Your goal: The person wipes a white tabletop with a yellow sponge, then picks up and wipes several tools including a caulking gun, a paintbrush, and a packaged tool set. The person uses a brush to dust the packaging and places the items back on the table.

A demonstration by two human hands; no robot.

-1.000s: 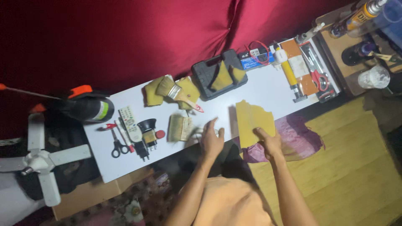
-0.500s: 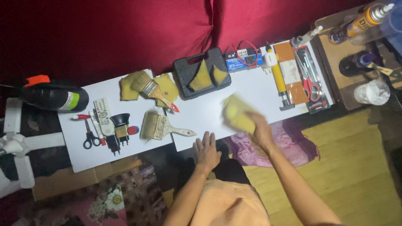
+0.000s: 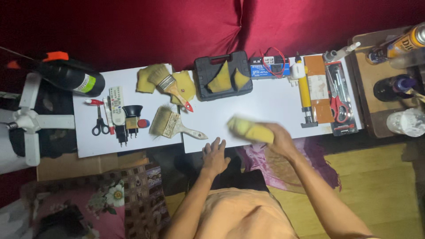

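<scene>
Two paintbrushes [image 3: 170, 86] [image 3: 175, 125] lie near the scissors [image 3: 99, 124] and remote control [image 3: 116, 105]. A black tool case [image 3: 223, 76] sits mid-table. Right of it lie a yellow pump [image 3: 305, 99] and red-handled pliers [image 3: 338, 104]

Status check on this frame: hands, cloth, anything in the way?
Right hand gripping bunched yellow cloth on white table. Left hand flat at table edge, empty. Nearest clutter: paintbrush.
</scene>
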